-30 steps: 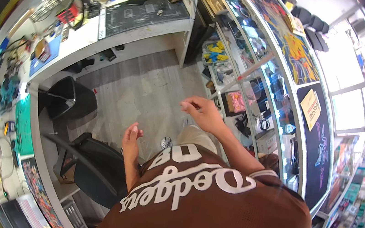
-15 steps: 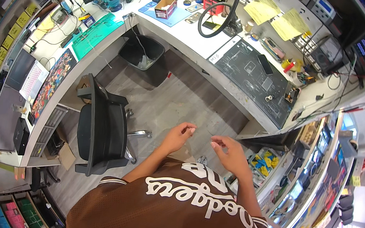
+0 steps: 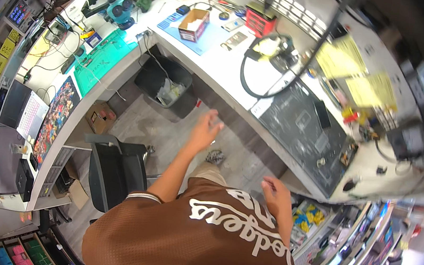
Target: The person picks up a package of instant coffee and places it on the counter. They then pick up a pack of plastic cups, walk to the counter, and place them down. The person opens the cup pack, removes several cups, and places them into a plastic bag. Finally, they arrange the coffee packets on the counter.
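My left hand (image 3: pixel 204 130) is stretched forward over the floor, holding nothing, its fingers loosely bent and apart. Beyond it stands a black waste bin (image 3: pixel 185 108) with crumpled white packaging inside. Lower and to the right, my right hand (image 3: pixel 276 197) hangs empty beside my body, fingers loosely spread. The nearest thing to it is the bench corner, where a dark work mat (image 3: pixel 297 138) lies. A black smartphone (image 3: pixel 322 114) rests on that mat. Neither hand touches anything.
A black office chair (image 3: pixel 115 173) stands at my left. The white bench carries a teal microscope (image 3: pixel 122 12), a green mat (image 3: pixel 105 59), an open cardboard box (image 3: pixel 192 27) and a laptop (image 3: pixel 24 110). A thick black hose (image 3: pixel 297 76) arches over it. Shelves of parts (image 3: pixel 353 242) stand at right.
My view has shifted toward the bench. My left hand has moved forward and up, and my right hand has dropped a little to the right, so they are farther apart. A shoe now shows below.
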Available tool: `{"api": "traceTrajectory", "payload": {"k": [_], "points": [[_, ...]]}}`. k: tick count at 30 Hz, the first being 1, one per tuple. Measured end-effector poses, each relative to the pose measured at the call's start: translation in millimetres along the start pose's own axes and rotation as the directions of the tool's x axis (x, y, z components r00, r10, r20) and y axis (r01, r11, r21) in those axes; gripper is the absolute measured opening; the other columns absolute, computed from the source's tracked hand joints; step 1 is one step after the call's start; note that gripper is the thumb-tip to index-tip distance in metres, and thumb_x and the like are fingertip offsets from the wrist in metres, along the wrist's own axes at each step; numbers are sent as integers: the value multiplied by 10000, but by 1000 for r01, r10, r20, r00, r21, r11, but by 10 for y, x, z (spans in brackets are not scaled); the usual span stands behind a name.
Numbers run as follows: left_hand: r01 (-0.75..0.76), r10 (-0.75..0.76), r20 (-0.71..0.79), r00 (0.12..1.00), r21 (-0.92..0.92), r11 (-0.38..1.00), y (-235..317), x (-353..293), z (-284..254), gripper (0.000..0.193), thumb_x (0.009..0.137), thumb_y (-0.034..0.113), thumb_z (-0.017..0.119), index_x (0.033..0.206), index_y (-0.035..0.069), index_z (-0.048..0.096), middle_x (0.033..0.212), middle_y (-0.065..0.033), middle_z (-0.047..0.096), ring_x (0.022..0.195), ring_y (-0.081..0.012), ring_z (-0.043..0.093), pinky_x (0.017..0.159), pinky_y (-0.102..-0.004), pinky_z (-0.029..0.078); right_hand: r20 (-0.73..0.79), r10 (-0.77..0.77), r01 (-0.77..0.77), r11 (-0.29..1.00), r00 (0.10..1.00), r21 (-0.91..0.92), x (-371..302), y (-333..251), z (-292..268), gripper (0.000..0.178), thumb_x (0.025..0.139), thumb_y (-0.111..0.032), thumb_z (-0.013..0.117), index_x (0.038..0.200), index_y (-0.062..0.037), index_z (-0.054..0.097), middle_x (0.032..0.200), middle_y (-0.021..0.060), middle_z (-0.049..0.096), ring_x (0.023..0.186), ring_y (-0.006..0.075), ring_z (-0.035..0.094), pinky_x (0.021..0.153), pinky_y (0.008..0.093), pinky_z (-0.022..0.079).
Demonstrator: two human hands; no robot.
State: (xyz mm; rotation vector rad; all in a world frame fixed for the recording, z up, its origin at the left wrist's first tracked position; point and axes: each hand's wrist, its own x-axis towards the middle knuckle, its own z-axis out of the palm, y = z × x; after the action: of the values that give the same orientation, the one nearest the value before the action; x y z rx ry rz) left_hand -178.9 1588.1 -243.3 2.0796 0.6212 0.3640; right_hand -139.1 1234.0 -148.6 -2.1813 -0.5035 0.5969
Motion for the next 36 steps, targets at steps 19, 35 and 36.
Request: {"api": "traceTrajectory", "payload": {"k": [19,35,36], "points": [[156,-167,-407,898,-61,986,-1022,4102,-1307,1108,736,382,917,1558,-4,283,1532,-265,424,1298,-459,579,1095,-500,502,-65,226,-230,972,972,-56,1508,-1145,306,333,1022,-253,691,1239,-2,722,1092,191,753,993,285,728,902,377,553],[398,-412,-806,425,-242,885,-1381,1523,-2419,1027,748,381,921,1527,21,358,1482,-270,520,1318,-429,591,1093,-496,478,301,91,-72,995,949,-75,1850,-715,564,381,1026,-301,691,1260,-1,713,1069,166,767,980,233,727,899,358,554],[399,-402,-832,383,-243,884,-1416,1425,-2578,1035,748,391,919,1529,19,351,1489,-273,508,1322,-439,583,1096,-504,475,346,67,-40,995,936,-87,1961,-722,616,385,1026,-302,689,1263,0,711,1063,163,766,971,234,727,895,360,555]]}}
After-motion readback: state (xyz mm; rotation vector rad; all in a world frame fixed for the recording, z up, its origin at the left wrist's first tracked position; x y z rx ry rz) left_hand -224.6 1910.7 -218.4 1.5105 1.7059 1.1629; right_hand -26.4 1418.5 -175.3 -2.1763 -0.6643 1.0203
